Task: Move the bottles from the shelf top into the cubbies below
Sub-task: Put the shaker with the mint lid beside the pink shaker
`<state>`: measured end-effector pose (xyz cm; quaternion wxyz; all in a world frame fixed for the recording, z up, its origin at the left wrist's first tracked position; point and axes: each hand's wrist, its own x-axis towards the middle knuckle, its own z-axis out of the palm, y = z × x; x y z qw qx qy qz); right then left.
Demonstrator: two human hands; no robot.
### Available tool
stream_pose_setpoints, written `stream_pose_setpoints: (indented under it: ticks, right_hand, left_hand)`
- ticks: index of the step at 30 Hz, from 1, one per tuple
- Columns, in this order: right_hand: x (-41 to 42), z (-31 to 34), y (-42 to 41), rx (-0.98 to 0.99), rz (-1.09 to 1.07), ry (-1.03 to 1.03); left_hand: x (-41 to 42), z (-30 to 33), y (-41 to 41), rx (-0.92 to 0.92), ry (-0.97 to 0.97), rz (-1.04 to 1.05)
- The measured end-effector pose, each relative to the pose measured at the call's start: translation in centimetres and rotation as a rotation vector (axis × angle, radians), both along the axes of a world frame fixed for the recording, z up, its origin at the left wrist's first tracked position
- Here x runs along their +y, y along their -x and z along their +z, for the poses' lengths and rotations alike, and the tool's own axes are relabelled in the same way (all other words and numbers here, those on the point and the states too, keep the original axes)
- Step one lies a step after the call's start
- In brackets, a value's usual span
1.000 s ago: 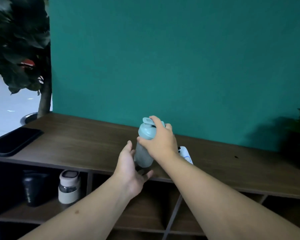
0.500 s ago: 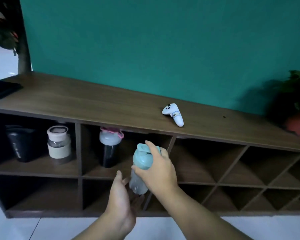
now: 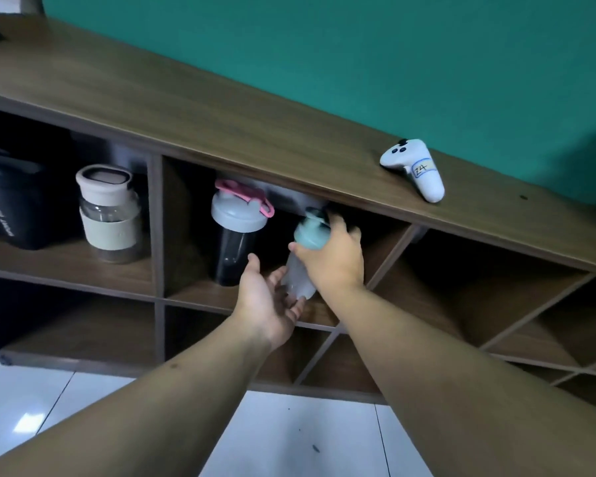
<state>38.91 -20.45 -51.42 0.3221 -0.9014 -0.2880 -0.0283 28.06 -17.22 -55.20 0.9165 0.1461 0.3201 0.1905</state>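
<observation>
My right hand (image 3: 336,258) grips a frosted bottle with a light blue lid (image 3: 306,235) around its lid and shoulder, just inside the mouth of the second cubby from the left in the top row. My left hand (image 3: 267,302) is cupped under the bottle's base, palm up and fingers apart. In that same cubby, to the left, stands a dark shaker bottle (image 3: 236,235) with a grey lid and a pink loop. The cubby to the left holds a glass jar with a beige sleeve (image 3: 109,215) and a black bottle (image 3: 12,204). The wooden shelf top (image 3: 193,108) carries no bottles.
A white game controller (image 3: 415,168) with a label lies on the shelf top at the right. Diagonal cubbies (image 3: 479,304) fill the shelf's right part. A green wall (image 3: 324,46) stands behind. White floor tiles (image 3: 306,438) lie below.
The blue-lidded bottle came off the shelf top, went down past its front edge and now sits in the cubby mouth. Both hands moved with it, and my view dropped and tilted.
</observation>
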Motion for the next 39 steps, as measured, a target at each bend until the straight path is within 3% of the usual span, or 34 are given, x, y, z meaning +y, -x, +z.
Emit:
stream_pose_setpoints:
  ticks: [20,39]
  right_hand:
    - [2.9,-3.5,-1.8,0.124,0.053,-0.046]
    - [2.1,-4.0,-1.1,0.185,0.07,-0.152]
  left_hand:
    - [2.5,-2.6,-2.5,-0.187,0.157,0.055]
    - [1.9,-2.9,-2.8,-0.165,0.122,0.048]
